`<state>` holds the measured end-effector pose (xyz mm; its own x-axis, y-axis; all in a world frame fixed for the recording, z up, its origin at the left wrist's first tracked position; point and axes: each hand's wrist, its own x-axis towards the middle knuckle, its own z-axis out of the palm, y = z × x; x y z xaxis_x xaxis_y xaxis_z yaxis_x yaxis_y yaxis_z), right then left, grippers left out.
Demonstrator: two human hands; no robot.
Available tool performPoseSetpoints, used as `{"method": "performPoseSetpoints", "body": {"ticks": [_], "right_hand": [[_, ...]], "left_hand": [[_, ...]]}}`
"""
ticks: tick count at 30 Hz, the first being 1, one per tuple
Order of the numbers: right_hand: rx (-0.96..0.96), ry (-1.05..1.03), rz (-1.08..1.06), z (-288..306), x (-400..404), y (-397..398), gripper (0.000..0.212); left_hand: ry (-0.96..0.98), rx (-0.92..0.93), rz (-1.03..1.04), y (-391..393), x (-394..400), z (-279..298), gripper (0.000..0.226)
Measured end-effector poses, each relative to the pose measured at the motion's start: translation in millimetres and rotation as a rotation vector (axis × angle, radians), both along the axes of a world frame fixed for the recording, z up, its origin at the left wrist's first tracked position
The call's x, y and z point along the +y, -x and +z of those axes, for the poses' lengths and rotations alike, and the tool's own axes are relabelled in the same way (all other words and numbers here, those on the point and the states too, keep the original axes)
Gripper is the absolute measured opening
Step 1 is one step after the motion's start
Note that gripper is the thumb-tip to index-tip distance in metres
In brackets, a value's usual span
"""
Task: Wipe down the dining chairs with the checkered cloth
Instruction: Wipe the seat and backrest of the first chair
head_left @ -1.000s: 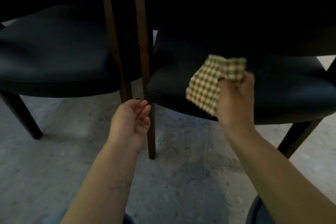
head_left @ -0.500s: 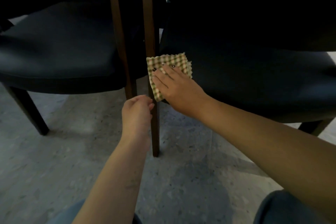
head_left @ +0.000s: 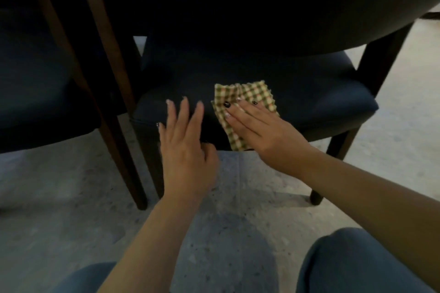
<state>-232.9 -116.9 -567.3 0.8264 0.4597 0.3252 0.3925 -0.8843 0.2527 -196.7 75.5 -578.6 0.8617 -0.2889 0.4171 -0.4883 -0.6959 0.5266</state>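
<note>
A dark padded dining chair (head_left: 316,93) with brown wooden legs stands right in front of me. The green-and-cream checkered cloth (head_left: 247,97) lies crumpled on the front of its seat and hangs over the front edge. My right hand (head_left: 259,128) presses flat on the cloth with straight fingers. My left hand (head_left: 185,145) rests on the seat's front left corner just beside the cloth, fingers stretched out and apart, holding nothing.
A second dark chair (head_left: 42,93) stands close on the left, its wooden legs (head_left: 119,150) nearly touching the first chair's. Above the seats hangs a dark tabletop or backrest. Grey speckled floor (head_left: 238,233) lies below. My knees in blue jeans (head_left: 352,264) are at the bottom.
My right hand has slid the cloth from the seat's left front corner toward the middle. My left hand has risen from the chair leg onto the seat. The view has moved closer.
</note>
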Motion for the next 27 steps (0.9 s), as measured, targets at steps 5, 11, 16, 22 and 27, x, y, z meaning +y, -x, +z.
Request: {"method": "performPoseSetpoints", "body": {"ticks": [5,11,16,22,27], "right_hand": [[-0.049,-0.026,-0.053,-15,-64,36,0.05],[-0.084,-0.173,-0.34,-19,-115,73,0.065],[-0.191,-0.731,-0.82,-17,-132,72,0.062],[-0.431,-1.375,-1.282,-22,-138,56,0.043],[-0.392,-1.592,-1.245,-16,-117,36,0.068]], "left_hand": [[-0.088,0.02,-0.04,7,-21,-9,0.076],[-0.059,0.017,-0.035,6,-23,-9,0.076],[-0.107,0.038,-0.072,2,-17,-6,0.077],[-0.148,0.078,-0.154,-1,-5,-2,0.08],[-0.122,0.125,-0.22,-7,2,-3,0.08]]}}
